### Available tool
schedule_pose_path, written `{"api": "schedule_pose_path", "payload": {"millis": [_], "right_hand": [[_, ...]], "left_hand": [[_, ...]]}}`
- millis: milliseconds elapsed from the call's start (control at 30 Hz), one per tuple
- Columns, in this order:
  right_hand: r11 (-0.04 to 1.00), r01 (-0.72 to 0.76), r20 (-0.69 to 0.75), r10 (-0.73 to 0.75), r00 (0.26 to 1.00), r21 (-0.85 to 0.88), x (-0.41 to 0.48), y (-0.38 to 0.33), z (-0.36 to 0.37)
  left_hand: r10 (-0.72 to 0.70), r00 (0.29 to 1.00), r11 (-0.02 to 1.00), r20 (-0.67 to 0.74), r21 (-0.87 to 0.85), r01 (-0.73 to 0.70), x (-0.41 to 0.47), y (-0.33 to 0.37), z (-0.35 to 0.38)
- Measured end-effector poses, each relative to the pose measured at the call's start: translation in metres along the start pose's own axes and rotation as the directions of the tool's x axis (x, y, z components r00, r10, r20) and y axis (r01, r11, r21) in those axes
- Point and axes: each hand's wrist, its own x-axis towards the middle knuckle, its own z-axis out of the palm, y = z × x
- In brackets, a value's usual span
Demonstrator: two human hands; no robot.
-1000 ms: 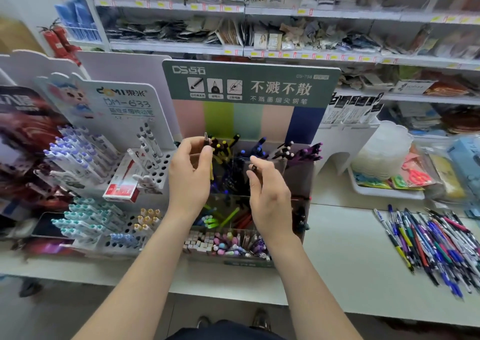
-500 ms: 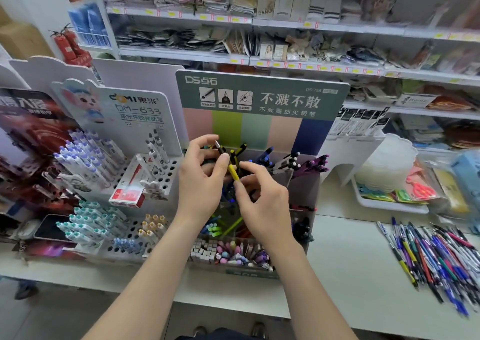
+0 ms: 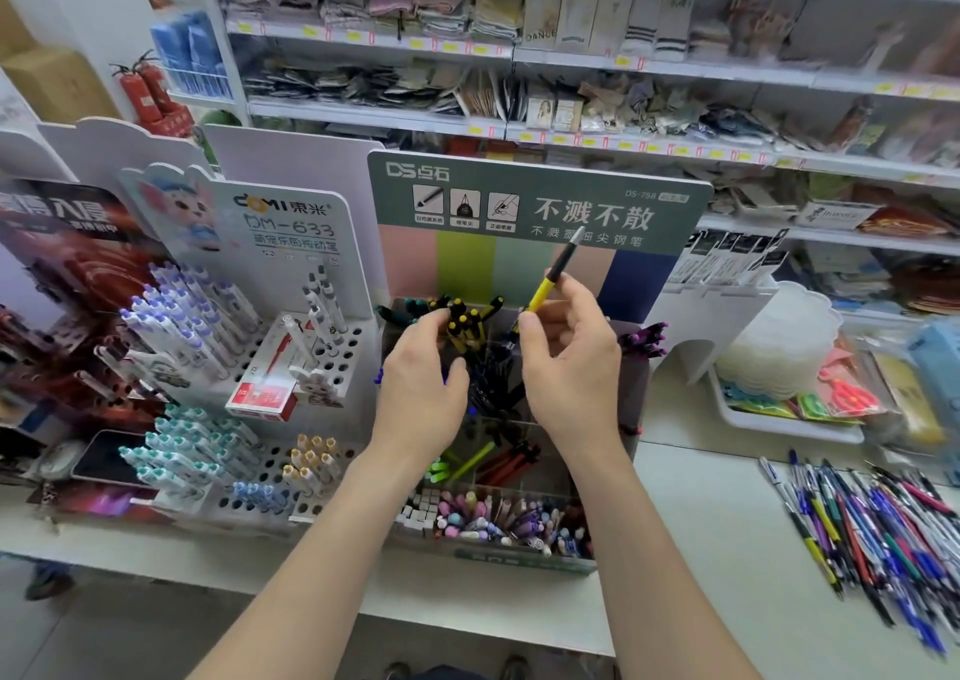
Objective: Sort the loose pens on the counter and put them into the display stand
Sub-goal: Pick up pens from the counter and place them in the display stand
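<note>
The display stand (image 3: 540,211) with a green header card holds compartments of dark, yellow and purple pens. My right hand (image 3: 571,362) pinches a yellow pen with a black grip (image 3: 549,281) and holds it tilted up in front of the card. My left hand (image 3: 421,393) hovers over the yellow-capped pens (image 3: 462,320) in the upper left compartment, fingers loosely curled, nothing visibly gripped. A pile of loose pens (image 3: 872,528) lies on the counter at the right.
A white peg stand (image 3: 291,367) with blue, teal and beige pens stands to the left. A white tray (image 3: 784,419) with packets sits behind the loose pens. Store shelves fill the background. The counter's front edge (image 3: 467,622) runs below my forearms.
My right hand has taken the yellow pen from my left hand and lifted it up and to the right. My left hand has dropped toward the yellow-capped pens.
</note>
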Motion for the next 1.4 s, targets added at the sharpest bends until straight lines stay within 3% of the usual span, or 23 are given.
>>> {"api": "schedule_pose_path", "payload": {"millis": [133, 233, 367, 433, 500, 633, 833, 933, 1000, 1100, 1167, 1267, 1400], "right_hand": [[0.989, 0.147, -0.007, -0.147, 0.989, -0.033, 0.010, -0.012, 0.005], [0.960, 0.230, 0.118, -0.213, 0.970, -0.158, 0.022, -0.006, 0.015], [0.818, 0.287, 0.356, -0.108, 0.928, -0.499, 0.033, 0.013, 0.023], [0.767, 0.286, 0.414, -0.030, 0.910, -0.574, 0.034, 0.015, 0.024], [0.782, 0.296, 0.419, -0.050, 0.907, -0.548, 0.031, 0.015, 0.026], [0.894, 0.313, 0.257, -0.236, 0.937, -0.321, 0.028, 0.020, 0.030], [0.773, 0.413, 0.366, -0.251, 0.896, -0.481, 0.032, 0.016, 0.029], [0.918, 0.346, 0.220, -0.304, 0.927, -0.192, 0.036, 0.006, 0.027], [0.932, 0.358, 0.143, -0.347, 0.927, -0.060, 0.036, -0.008, 0.025], [0.880, 0.437, 0.172, -0.409, 0.896, -0.185, 0.040, -0.021, 0.020], [0.846, 0.387, 0.222, -0.325, 0.919, -0.366, 0.045, -0.028, 0.015], [0.774, 0.238, 0.326, -0.044, 0.944, -0.587, 0.048, -0.036, 0.010], [0.580, 0.337, 0.466, 0.085, 0.881, -0.742, 0.050, -0.038, 0.015]], "left_hand": [[0.051, 0.994, 0.998, 0.098, 0.043, -0.055, 0.005, 0.001, -0.003], [0.028, 0.999, 0.999, 0.027, 0.032, -0.028, 0.010, -0.002, -0.005], [-0.034, 0.999, 0.999, -0.041, -0.042, 0.032, 0.013, -0.001, -0.007], [-0.021, 0.999, 0.999, -0.038, -0.046, 0.019, 0.013, -0.001, -0.006], [-0.008, 0.999, 0.999, -0.048, -0.041, 0.006, 0.014, -0.003, -0.005], [0.026, 0.997, 1.000, -0.074, -0.006, -0.026, 0.021, -0.005, -0.005], [0.100, 0.987, 0.990, -0.123, 0.111, -0.087, 0.037, -0.003, -0.011], [0.115, 0.982, 0.962, -0.149, 0.262, -0.073, 0.040, -0.002, -0.014], [0.118, 0.980, 0.945, -0.158, 0.322, -0.061, 0.041, -0.003, -0.014], [0.105, 0.982, 0.941, -0.158, 0.335, -0.046, 0.042, -0.005, -0.014], [0.097, 0.984, 0.944, -0.146, 0.328, -0.045, 0.042, -0.006, -0.014], [0.080, 0.988, 0.950, -0.130, 0.311, -0.036, 0.040, -0.008, -0.015], [0.083, 0.992, 0.949, -0.099, 0.310, -0.049, 0.035, -0.010, -0.015]]}}
